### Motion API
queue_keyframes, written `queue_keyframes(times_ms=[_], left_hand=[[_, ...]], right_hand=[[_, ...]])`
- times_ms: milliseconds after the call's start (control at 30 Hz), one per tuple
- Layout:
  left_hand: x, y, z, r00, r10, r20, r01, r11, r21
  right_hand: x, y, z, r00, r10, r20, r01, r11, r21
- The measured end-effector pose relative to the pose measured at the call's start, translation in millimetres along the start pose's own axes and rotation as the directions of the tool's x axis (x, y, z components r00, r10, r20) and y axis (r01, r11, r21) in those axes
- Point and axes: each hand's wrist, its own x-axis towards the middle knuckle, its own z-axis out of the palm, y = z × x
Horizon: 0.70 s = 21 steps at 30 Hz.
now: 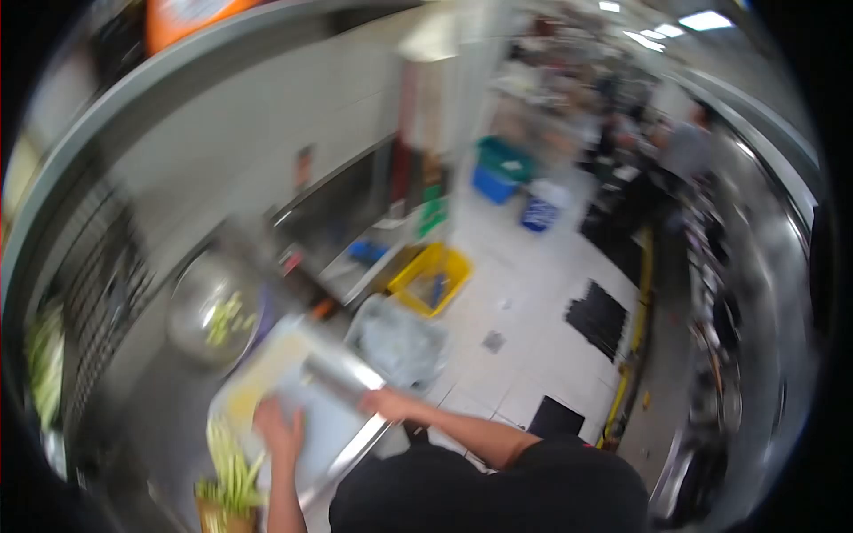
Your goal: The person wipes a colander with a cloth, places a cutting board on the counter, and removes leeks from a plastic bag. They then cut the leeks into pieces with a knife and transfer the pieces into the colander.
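My right hand point(384, 404) is closed around the handle of a knife point(336, 384), whose broad blade points left over the white cutting board point(324, 435). My left hand point(279, 428) rests on the board's left part, thumb apart from the fingers, with nothing visible in it. Just left of that hand, pale green stalks that look like celery point(233, 466) stand in a brown container point(218, 515). A metal bowl point(191, 306) beyond the board holds chopped light green pieces point(227, 320). A small pale bit lies near the blade, blurred.
A bin lined with clear plastic point(400, 342) stands beyond the counter's edge, beside a yellow bucket point(435, 280). Blue and white tubs point(539, 213) and dark mats point(597, 320) are on the tiled floor. A person point(684, 147) is at the far right aisle. Wire racking point(107, 275) is at left.
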Motion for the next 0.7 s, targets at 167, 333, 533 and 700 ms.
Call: queue_keyframes(times_ms=[167, 333, 533, 700], left_hand=[[-48.9, 12.7, 35.7, 0.979, -0.201, 0.011, 0.195, 0.957, 0.213], [-27.1, 9.6, 69.8, 0.963, -0.25, -0.097, 0.263, 0.952, 0.155], [-33.2, 49.0, 62.1, 0.945, -0.296, -0.142, 0.32, 0.925, 0.204], [-76.6, -51.3, 102.6, 0.943, -0.331, 0.03, 0.312, 0.914, 0.26]], right_hand=[[-8.6, -45.5, 9.6, 0.998, 0.005, 0.055, -0.01, 0.995, 0.095], [-7.7, -21.3, 48.9, 0.993, 0.056, 0.109, -0.083, 0.959, 0.27], [-12.7, -23.8, 46.2, 0.991, 0.073, 0.116, -0.106, 0.944, 0.312], [-23.8, -65.3, 8.6, 0.966, 0.133, 0.221, -0.204, 0.919, 0.338]])
